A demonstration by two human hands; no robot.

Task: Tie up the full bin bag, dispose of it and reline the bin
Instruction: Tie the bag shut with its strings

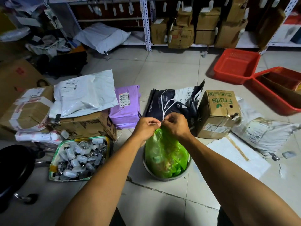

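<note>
While gathered at the neck, translucent green plastic bin bag [164,154] full of rubbish, sitting inside round grey metal bin [182,174] on pale tiled floor [162,66]. Left hand [146,126] and right hand [175,123] close together right over bag top, almost touching. Both pinching thin white string [166,107]: left fingertips on short end, right fingers curled round it at bag neck, loop rising up against dark printed pet-food bag [172,101] behind. Knot finished or not: cannot tell. Both forearms reaching in from bottom of frame.

Left of bin: shallow green-rimmed tray [55,158] heaped with small clear plastic tags and metal clips. Behind tray: taped brown cardboard boxes [81,124], white poly mailer [84,95] on top, purple poly parcel [126,105] beside. Right of bin: brown carton printed "Fruits" [218,111], dirty white woven sack [263,132], flat white foam sheet [236,155] on floor. Far right: two red plastic baskets [236,66]. Along back: white slotted metal shelving [145,23] with more cardboard boxes. Lower left: black chair base with castor [26,199].
</note>
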